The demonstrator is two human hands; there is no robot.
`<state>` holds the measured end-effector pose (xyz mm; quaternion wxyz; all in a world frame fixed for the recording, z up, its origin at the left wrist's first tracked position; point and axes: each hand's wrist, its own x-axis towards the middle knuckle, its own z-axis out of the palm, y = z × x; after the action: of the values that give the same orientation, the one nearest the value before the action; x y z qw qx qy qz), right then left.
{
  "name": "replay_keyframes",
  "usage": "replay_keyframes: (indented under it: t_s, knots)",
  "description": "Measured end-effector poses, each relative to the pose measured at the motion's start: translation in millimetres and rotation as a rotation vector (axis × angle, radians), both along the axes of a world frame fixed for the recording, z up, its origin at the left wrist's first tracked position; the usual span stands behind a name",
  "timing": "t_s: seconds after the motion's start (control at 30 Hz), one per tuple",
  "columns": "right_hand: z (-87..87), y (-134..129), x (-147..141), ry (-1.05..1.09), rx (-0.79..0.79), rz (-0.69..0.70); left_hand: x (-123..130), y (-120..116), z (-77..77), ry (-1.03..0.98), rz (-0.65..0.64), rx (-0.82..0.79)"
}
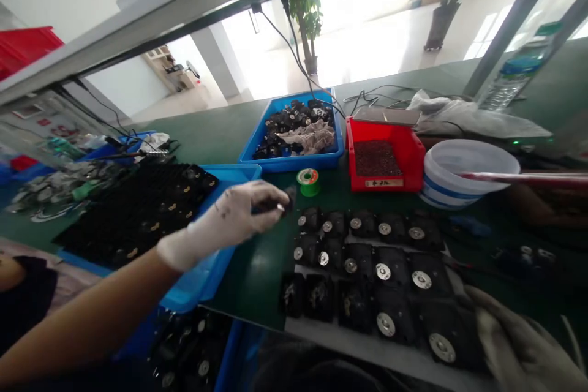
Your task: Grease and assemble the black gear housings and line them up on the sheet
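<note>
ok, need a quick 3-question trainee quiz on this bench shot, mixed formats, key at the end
1. True or false: the left hand wears a white glove and pinches a small dark part above the green mat.
2. Which sits between the blue tray of parts and the white tub?
A. a red bin
B. a yellow bucket
C. a cardboard box
3. Fill in: the small spool just beyond the left hand is ____ in colour.

Key
1. True.
2. A. It holds dark, fine pieces.
3. Green. It stands on the mat in front of the blue tray, beyond the rows of black parts with round metal centres. The right hand is gloved too, at the lower right corner.
</note>
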<state>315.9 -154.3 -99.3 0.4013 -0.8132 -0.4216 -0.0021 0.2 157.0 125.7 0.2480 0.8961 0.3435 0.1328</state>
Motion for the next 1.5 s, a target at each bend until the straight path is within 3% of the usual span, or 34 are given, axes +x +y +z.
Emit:
replay_keyframes:
  t_s: [0.07,0.13,0.2,0.27,0.37,0.5,0.83,1.13,1.5]
  knots:
    - [9.6,5.2,-1.6,-0.027,-0.008,0.015,-5.6,-57.6,-18.1,-0.044,-0.136,-0.045]
    - [16.9,9.4,-4.3,-0.019,0.023,0.007,-5.2,-100.7,-38.3,-0.066,-0.207,-0.110]
    - [21.7,11.9,-7.4,-0.004,0.056,0.005,-0.3,-127.2,-57.7,-0.073,-0.229,-0.110]
    - [24.7,13.4,-9.9,-0.011,0.081,0.007,6.7,-140.0,-74.3,-0.052,-0.220,-0.001]
    - [26.6,15.3,-11.6,-0.034,0.121,0.023,16.5,-145.1,-90.9,0.022,-0.222,0.209]
    - [24.4,16.0,-10.9,-0.057,0.150,0.021,24.7,-146.2,-96.8,0.127,-0.299,0.310]
    - [22.2,14.5,-11.2,-0.039,0.149,0.031,26.0,-144.4,-98.0,0.125,-0.385,0.361]
    - [30.6,16.1,-15.2,-0.029,0.146,0.040,20.7,-142.6,-103.9,0.079,-0.372,0.367]
    - [27.4,15.1,-13.3,-0.069,0.153,0.040,20.9,-146.3,-110.6,0.104,-0.366,0.483]
